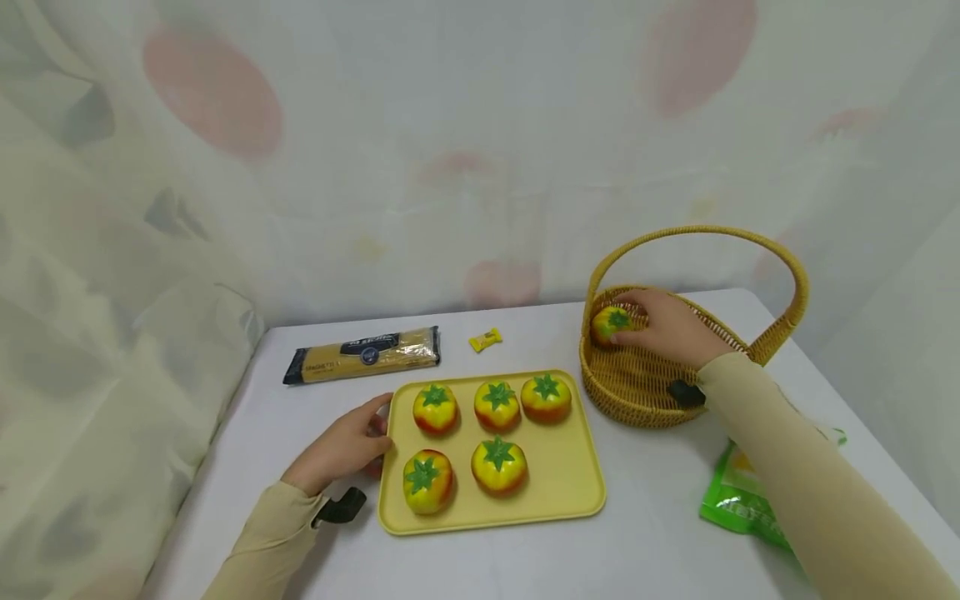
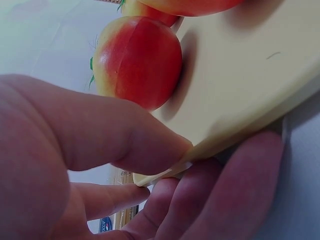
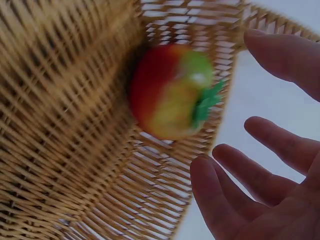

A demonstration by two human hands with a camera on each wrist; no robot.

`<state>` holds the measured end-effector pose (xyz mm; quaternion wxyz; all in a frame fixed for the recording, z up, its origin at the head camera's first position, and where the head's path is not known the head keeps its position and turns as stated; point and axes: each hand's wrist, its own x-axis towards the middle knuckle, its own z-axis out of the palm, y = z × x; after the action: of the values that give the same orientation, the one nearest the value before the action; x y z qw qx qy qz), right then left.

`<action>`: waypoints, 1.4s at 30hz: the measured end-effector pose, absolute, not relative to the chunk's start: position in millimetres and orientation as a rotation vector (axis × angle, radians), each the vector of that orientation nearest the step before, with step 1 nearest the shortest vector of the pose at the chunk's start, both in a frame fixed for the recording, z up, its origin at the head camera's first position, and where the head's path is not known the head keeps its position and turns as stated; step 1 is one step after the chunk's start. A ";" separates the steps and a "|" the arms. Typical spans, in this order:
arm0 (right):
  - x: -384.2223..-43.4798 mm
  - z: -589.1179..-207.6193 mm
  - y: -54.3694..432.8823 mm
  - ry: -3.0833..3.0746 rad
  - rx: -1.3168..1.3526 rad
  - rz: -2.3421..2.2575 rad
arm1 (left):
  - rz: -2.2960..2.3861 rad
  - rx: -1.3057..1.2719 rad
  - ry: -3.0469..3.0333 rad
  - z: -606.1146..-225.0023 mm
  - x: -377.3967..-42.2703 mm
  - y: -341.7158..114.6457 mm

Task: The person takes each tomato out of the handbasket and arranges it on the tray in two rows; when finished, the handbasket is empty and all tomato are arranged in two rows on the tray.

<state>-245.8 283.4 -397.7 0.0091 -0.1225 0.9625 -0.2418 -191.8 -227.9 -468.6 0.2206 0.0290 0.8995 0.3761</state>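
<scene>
My left hand (image 1: 341, 446) grips the left edge of a pale yellow tray (image 1: 562, 492); in the left wrist view the thumb lies on the rim and fingers curl beneath it. Several red-and-yellow artificial fruits, tomato-like with green star-shaped tops, stand on the tray, one fruit (image 2: 137, 62) close beyond the thumb. Over a wicker basket (image 1: 633, 408) at the right is my right hand (image 1: 671, 327). One more such fruit (image 3: 172, 92) lies inside against the basket wall. The right wrist view has the fingers spread beside this fruit, apart from it and holding nothing.
A spaghetti packet (image 1: 367, 354) lies behind the tray at the left, and a small yellow wrapped sweet (image 1: 485, 339) behind its middle. The basket's tall handle (image 1: 701, 230) arches above it. A green bag (image 1: 742, 492) is partly hidden under the right forearm.
</scene>
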 end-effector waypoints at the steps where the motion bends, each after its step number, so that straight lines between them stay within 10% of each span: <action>1: -250.0 -400.2 284.7 2.996 -0.373 -0.749 | 1.039 0.084 2.489 -469.2 -191.8 -228.2; 29: -274.8 -426.9 279.6 2.880 -0.225 -0.806 | 1.061 0.079 2.497 -471.1 -189.9 -226.3; 42: -235.5 -402.0 284.3 2.962 -0.326 -0.821 | 1.090 0.072 2.472 -472.0 -193.3 -224.8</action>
<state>-235.5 284.3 -402.0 0.0251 -0.1055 0.9580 -0.2656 -193.3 -224.8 -472.0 0.2178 0.0261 0.8928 0.3935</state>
